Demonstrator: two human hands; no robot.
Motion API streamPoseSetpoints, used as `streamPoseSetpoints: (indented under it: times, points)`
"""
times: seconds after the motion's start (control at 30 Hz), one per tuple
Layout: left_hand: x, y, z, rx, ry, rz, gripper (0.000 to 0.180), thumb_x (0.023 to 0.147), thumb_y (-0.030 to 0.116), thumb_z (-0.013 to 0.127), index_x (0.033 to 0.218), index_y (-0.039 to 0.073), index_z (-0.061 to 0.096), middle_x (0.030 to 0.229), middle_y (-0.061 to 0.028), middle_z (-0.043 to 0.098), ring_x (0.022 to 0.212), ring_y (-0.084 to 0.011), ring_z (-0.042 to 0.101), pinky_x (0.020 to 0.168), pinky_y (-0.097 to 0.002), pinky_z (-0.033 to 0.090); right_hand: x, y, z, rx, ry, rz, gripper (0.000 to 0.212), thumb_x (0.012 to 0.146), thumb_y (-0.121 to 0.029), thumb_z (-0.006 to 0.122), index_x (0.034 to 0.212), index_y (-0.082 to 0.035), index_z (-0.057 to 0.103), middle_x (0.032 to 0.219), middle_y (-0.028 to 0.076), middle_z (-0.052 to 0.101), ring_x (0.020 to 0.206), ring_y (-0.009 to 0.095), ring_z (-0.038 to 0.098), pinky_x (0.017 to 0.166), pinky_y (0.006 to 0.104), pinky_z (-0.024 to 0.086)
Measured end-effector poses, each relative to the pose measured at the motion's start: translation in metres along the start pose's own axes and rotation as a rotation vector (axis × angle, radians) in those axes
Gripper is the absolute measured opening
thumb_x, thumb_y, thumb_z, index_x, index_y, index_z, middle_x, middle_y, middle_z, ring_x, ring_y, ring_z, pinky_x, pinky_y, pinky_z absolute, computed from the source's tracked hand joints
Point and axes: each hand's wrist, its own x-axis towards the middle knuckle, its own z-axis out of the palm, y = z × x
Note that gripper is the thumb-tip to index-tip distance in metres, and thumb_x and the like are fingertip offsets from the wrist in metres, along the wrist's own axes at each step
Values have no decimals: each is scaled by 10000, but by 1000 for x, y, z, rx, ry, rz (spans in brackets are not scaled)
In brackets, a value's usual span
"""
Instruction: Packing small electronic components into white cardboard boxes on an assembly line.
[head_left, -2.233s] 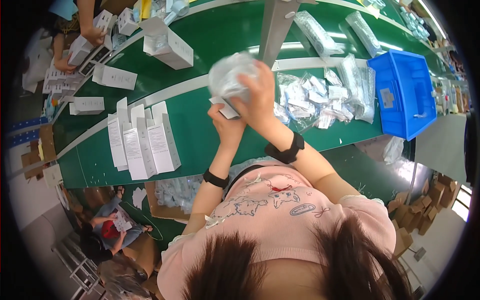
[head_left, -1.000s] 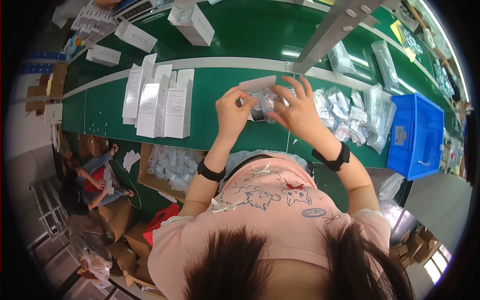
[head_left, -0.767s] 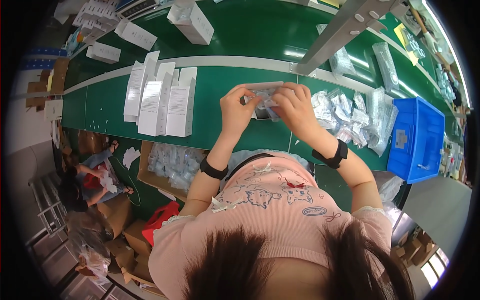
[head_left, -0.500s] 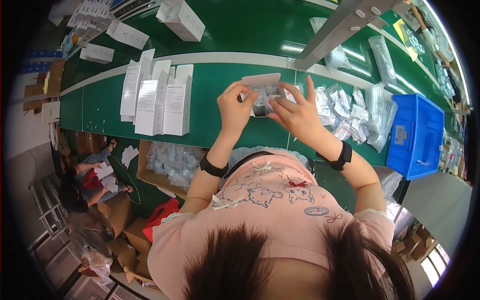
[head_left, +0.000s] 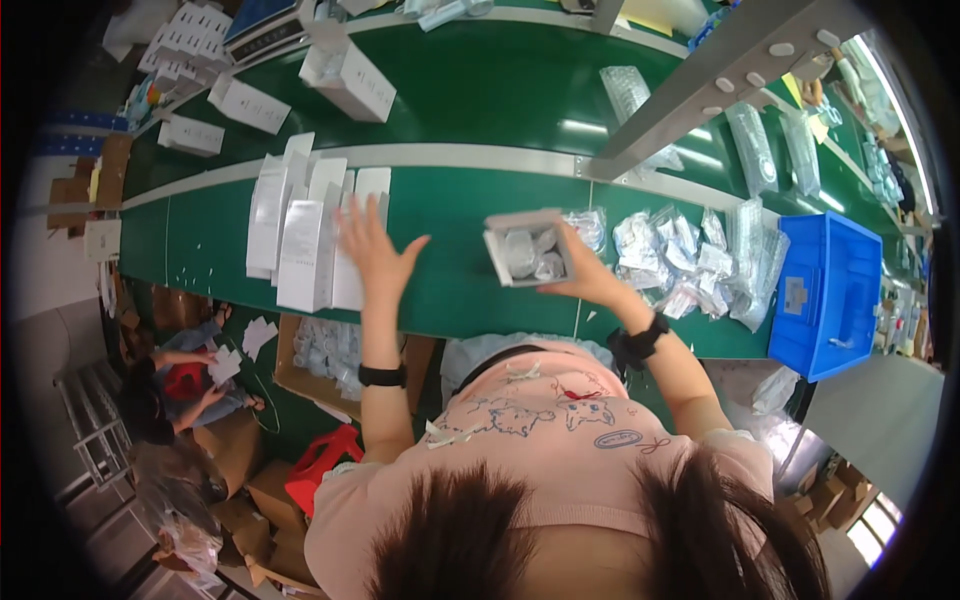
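Note:
My right hand (head_left: 588, 272) grips the right side of a small white box (head_left: 497, 262), its open top toward me. Inside it sit clear plastic-wrapped parts (head_left: 521, 254). To the left, my left hand (head_left: 378, 252) is empty, fingers spread, at the rightmost of several tall white cartons (head_left: 305, 255) standing on the green bench. The fingers overlap that carton in view; whether they touch it I cannot tell. Just right of the held box lies a heap of small clear bags with white parts (head_left: 665, 250).
A blue bin (head_left: 800, 290) stands right of the bags beside bubble-wrap rolls (head_left: 745, 265). A metal post (head_left: 690, 90) rises behind. More white boxes (head_left: 350, 80) are on the rear surface. Below the bench edge is a carton of clear wrapped parts (head_left: 330, 350). A seated person (head_left: 185, 375) is at lower left.
My left hand has let go of the box and moved left to the standing cartons. The box, now in my right hand alone, has turned, with its lid flap no longer raised at the back.

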Motion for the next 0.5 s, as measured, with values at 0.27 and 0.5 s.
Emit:
streamPoseSetpoints:
  times: [0.27,0.5]
  points:
    - [-19,-8,31,227,-217,-8,757,685,38,571,1356,60,222,1426,-153,160,1321,-327,132,1000,-581,144,174,19,-29,387,291,-58,905,605,-58,745,1349,-29,231,1306,133,370,1190,198,378,978,309,308]
    - [3,56,37,-312,-305,-39,795,697,249,680,1343,64,255,1399,-205,178,1279,-395,174,1013,-524,169,225,60,-38,-56,501,-218,874,659,-113,713,1366,-51,202,1367,160,280,1249,298,300,1028,336,232]
